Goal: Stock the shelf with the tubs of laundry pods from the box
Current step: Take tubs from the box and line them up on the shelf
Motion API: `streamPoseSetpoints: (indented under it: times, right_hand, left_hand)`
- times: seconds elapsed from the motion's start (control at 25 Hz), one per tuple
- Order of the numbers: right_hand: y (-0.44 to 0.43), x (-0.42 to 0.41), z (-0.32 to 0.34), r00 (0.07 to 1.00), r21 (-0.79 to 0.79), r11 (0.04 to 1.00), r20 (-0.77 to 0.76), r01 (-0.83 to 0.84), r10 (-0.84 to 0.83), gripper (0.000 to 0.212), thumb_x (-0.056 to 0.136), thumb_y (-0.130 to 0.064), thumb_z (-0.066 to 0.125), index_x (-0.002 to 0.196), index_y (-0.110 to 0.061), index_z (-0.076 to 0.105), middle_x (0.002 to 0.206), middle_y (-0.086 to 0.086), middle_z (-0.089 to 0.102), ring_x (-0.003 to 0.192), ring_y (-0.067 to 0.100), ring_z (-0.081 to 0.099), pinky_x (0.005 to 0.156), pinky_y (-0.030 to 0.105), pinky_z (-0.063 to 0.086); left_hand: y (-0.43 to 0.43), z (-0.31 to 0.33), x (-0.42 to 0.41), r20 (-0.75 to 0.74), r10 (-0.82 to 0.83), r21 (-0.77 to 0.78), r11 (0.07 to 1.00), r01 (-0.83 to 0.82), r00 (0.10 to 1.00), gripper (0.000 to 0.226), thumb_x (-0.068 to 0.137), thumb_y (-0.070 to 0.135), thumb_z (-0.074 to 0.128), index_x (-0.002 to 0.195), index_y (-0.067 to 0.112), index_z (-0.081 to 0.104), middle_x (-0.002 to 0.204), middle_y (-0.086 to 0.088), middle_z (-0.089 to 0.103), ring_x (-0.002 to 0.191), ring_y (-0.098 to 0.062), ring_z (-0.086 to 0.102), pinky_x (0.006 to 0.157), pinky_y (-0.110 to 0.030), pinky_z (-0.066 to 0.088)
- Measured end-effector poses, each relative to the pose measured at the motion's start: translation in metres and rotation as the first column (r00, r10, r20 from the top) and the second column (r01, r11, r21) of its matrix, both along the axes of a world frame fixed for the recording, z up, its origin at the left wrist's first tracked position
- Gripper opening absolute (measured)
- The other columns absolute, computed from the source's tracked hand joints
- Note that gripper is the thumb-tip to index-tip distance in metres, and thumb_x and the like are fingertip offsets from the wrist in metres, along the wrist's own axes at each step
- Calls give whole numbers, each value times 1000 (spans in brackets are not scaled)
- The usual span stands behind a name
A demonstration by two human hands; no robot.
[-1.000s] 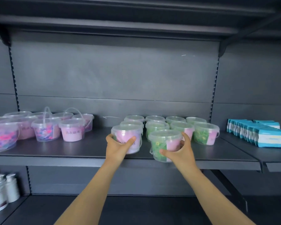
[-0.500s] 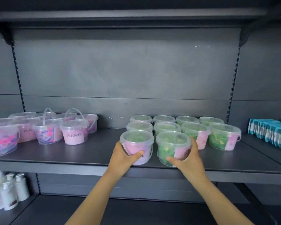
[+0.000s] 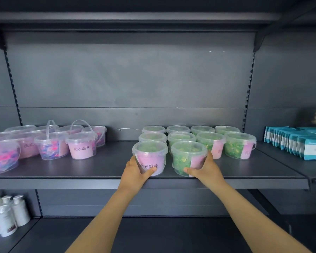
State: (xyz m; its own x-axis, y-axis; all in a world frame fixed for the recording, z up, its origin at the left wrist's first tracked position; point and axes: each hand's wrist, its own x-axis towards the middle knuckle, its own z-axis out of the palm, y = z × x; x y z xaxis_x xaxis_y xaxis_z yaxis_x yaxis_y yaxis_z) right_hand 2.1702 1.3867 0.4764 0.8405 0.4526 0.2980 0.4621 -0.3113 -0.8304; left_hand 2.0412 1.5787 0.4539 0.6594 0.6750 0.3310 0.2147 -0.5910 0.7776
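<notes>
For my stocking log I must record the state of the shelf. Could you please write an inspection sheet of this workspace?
Surface: dark grey shelf, with tubs in two groups.
Job's things: eight green-pod tubs in two rows of four; in front of them the left front tub and the right front tub; pink-pod tubs at the far left; the box is not in view.
Clutter: nothing seen.
Hands: left hand grips the left front tub; right hand grips the right front tub.
Cables: nothing seen.
Surroundings: blue-white packs on the neighbouring shelf; white pump bottles below left.
</notes>
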Motion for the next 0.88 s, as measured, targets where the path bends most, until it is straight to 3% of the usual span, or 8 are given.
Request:
streamPoseSetpoints:
  times: [0.16,0.36,0.52,0.64,0.76,0.88]
  right_hand:
    - [-14,-7,6,998,-322,946,65,44,-25,74,75,-32,74,133,-8,34,128,6,52,114,23,52,86,29,45]
    - [-38,-35,21,921,-637,753,371,164,113,53,83,-40,63,122,-9,46,115,9,56,103,24,54,84,36,49]
    - [-49,-71,33,833,-757,612,479,232,277,49,86,-46,57,112,-6,49,105,8,51,102,26,51,79,37,48]
    - [-56,-108,26,761,-802,538,513,259,398,52,87,-47,55,118,-6,48,112,11,51,108,28,47,77,37,44]
    - [-66,-147,8,744,-806,556,496,203,448,51,86,-47,58,117,-6,49,116,12,51,110,28,47,78,37,42]
    - [-85,-187,-18,772,-814,572,428,104,470,55,85,-49,58,120,-7,49,117,12,51,113,30,47,83,37,43]
  left_hand:
    - [1,3,-16,-159,-37,88,995,51,987,59,79,44,67,122,10,45,120,-7,53,104,-20,52,88,-31,46]
    - [3,0,-56,-226,18,263,964,44,974,47,90,25,58,130,8,44,129,-10,52,118,-24,51,98,-30,40]
    - [-4,12,-104,-356,90,454,887,88,930,39,91,24,55,126,8,50,128,-11,51,119,-27,49,99,-33,40]
    - [-19,19,-146,-459,177,556,821,126,871,42,91,26,53,130,8,46,132,-11,47,123,-28,45,102,-35,38]
    - [-41,16,-193,-506,264,613,780,127,821,43,91,28,52,129,8,46,132,-13,46,124,-30,42,102,-38,38]
    - [-70,-4,-248,-535,301,588,804,92,789,45,92,29,52,130,7,45,132,-14,45,125,-32,40,102,-41,38]
